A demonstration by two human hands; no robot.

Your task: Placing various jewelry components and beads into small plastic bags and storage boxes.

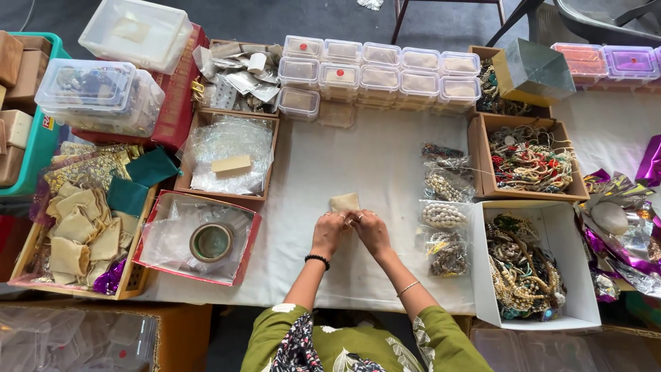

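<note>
Both hands — left hand (328,232), right hand (370,229) — pinch the beige pouch (344,202) at twelve o'clock on the tabletop (372,165), seemingly working its mouth — steady, fine fingerwork needed.

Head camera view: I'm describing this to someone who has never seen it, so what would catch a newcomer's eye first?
At centre, the left hand and right hand meet on a small beige cloth pouch on the white table cover. To the right, a white cardboard box brims with tangled bead necklaces. Along the far edge runs a double row of clear plastic lidded boxes.
</note>
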